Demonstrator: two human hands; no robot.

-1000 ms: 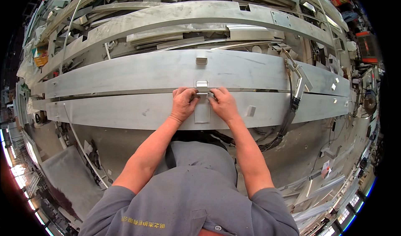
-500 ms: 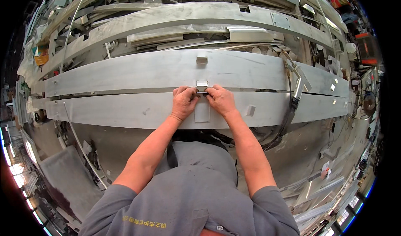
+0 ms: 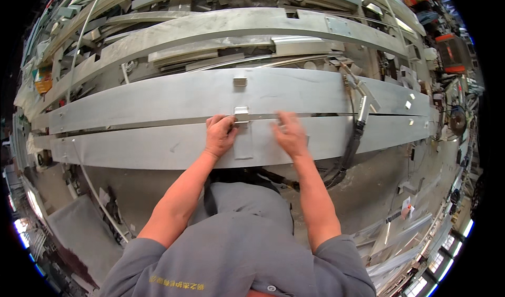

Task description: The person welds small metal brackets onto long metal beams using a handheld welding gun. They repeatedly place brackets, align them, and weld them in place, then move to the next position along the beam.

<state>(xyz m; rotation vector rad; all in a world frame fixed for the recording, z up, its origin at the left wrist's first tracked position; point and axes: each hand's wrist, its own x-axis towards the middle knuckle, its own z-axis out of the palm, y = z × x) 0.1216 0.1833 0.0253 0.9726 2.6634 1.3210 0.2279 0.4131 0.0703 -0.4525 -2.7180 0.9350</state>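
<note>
Cable [image 3: 352, 145] crosses metal beam [image 3: 267, 151] near right hand [image 3: 290, 134].

Far side, as seen from here: one long beam [image 3: 231, 22], dull grey, notched along its top edge; one pale plate [image 3: 339, 27] on its surface, toward the right. Around that: metal offcuts [image 3: 187, 55], many, mixed lengths, lying loose. Left edge: one orange-and-yellow bundle [image 3: 43, 80], crumpled white plastic sheeting [image 3: 27, 93] just beside it. Right edge: one boxy grey-and-orange object [image 3: 451, 54]; below it, one dark round disc [image 3: 457, 121]. Near left: one grey sheet [image 3: 87, 234] with a dark reddish-brown patch; one slim rod [image 3: 100, 192], slanting. Near right: pale metal strips [image 3: 402, 242], several, over the floor [image 3: 368, 186].
</note>
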